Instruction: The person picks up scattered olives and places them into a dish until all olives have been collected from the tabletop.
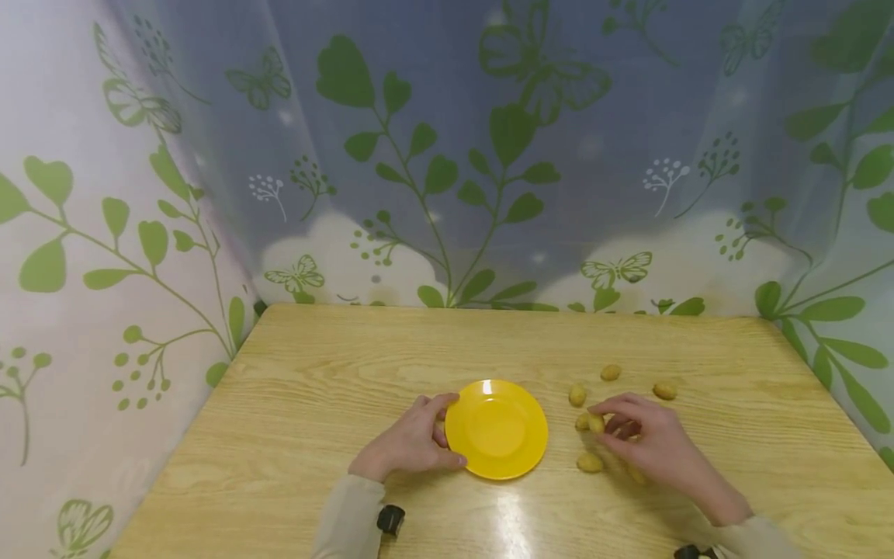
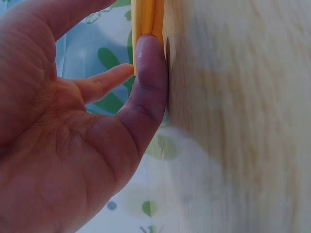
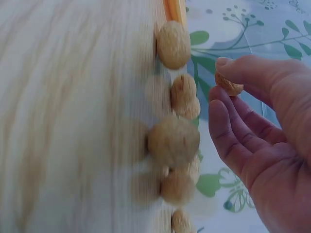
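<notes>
A round yellow plate lies on the wooden table. My left hand holds its left rim, thumb at the near side and fingers at the far side; in the left wrist view the left hand touches the plate's edge. Right of the plate, my right hand pinches a peanut between thumb and fingers. The right wrist view shows the pinched peanut in the right hand, raised off the table, with several unshelled peanuts beside it. Some peanuts are partly hidden by my right hand.
Around my right hand lie loose peanuts, among them one at the back, one at the right and one nearer me. The wooden table meets a leaf-patterned curtain at its back edge.
</notes>
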{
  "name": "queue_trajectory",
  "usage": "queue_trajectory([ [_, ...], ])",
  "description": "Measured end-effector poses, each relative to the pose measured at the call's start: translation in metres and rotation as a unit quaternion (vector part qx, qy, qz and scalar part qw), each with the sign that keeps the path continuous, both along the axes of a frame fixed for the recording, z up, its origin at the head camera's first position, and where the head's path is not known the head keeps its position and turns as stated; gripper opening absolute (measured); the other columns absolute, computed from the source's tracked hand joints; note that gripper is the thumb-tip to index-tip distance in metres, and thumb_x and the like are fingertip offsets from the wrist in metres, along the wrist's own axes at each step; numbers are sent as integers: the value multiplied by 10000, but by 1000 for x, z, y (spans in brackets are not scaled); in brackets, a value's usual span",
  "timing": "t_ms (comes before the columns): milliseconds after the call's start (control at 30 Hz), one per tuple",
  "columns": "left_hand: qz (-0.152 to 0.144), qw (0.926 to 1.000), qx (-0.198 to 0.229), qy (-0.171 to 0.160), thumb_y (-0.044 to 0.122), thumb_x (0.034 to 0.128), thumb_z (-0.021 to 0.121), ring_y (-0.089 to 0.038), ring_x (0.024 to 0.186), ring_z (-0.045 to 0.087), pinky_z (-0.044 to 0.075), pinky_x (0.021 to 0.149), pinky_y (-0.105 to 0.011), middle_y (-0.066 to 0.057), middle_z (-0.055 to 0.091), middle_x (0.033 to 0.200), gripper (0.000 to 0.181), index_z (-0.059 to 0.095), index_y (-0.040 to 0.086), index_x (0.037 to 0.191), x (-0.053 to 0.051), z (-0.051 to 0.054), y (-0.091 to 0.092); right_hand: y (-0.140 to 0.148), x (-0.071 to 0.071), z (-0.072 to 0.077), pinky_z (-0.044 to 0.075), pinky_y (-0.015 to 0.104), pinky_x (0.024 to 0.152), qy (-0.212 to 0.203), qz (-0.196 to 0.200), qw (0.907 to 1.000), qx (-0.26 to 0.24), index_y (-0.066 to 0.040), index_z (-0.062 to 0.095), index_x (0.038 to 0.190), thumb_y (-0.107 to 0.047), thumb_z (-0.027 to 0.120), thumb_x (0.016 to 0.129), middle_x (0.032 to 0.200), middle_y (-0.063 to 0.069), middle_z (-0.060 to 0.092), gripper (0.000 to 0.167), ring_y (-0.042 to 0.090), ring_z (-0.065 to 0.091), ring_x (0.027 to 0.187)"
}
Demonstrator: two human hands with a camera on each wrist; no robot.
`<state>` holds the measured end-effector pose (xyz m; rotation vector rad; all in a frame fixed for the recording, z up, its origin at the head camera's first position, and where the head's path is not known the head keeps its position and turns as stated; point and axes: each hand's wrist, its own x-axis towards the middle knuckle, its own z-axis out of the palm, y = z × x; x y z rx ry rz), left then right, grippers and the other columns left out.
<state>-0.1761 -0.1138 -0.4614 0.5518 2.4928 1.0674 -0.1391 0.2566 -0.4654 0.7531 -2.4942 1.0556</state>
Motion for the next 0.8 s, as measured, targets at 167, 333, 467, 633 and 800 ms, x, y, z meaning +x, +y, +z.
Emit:
queue_trajectory([
  [167, 23, 10000, -54, -42, 281, 768, 899, -74, 853, 630, 526, 831, -232, -145, 502, 1250, 960, 379, 88, 1551, 0, 1, 1, -12, -3, 0, 574, 216, 601, -390, 67, 9992, -2, -50, 750, 1073, 75, 843, 739, 965, 49, 714, 368, -38, 637, 766],
  [333, 13, 9999, -62, -81, 281, 779, 895, -88, 856, 615, 524, 823, -232, -138, 494, 1249, 954, 372, 93, 1554, 0, 1, 1, -24, -4, -2, 582, 223, 630, -749, 129, 9971, 15, -65, 747, 1096, 23, 835, 785, 982, 24, 713, 335, -17, 649, 782],
  [467, -3, 9999, -79, -99, 285, 786, 891, -98, 859, 592, 512, 813, -229, -137, 486, 1255, 954, 364, 92, 1557, 0, 0, 0, -34, -5, -1, 583, 227, 637, -819, 202, 9964, 17, -71, 750, 1083, 8, 840, 786, 960, 10, 710, 321, -3, 653, 775],
  [633, -30, 9999, -108, -82, 297, 789, 888, -98, 860, 584, 499, 816, -235, -133, 487, 1255, 958, 357, 101, 1562, -1, -2, -1, -45, -6, 0, 583, 228, 643, -912, 331, 9953, -53, -74, 757, 1075, -22, 844, 796, 960, 12, 713, 297, -5, 650, 770],
  [800, -22, 9999, -69, -92, 293, 787, 891, -113, 866, 577, 498, 812, -240, -135, 489, 1252, 951, 364, 111, 1558, -2, -3, -1, -53, -11, -1, 590, 235, 647, -926, 623, 9937, -140, -64, 750, 1087, -32, 833, 817, 1003, 43, 736, 284, 26, 672, 787],
])
